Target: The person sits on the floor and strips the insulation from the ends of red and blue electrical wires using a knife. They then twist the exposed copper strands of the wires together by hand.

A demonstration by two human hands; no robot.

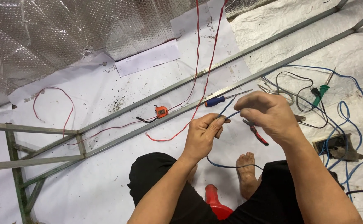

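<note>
Left hand: our left hand (202, 135) is curled closed around a blue wire (227, 107), pinching it between thumb and fingers.
Right hand: our right hand (266, 114) is closed, fingertips gripping the same wire just beside the left hand.
Blue wire: we hold it above the white floor sheet (119, 178); its tail loops down past our bare foot (247, 168).
Screwdriver: blue-handled screwdriver (216, 101) lying against the metal frame (148, 124), just beyond our hands.
Pliers: red-handled pliers (257, 133) on the sheet, partly under our right hand.
Red wire: red wire (208, 79) crossing the frame rails.
Tape measure: small orange tape measure (161, 110) between the rails.
Soldering iron: green-handled soldering iron (321, 90) to our right, among blue cables (347, 112).
Stool: red plastic stool (215, 202) between our knees.
</note>
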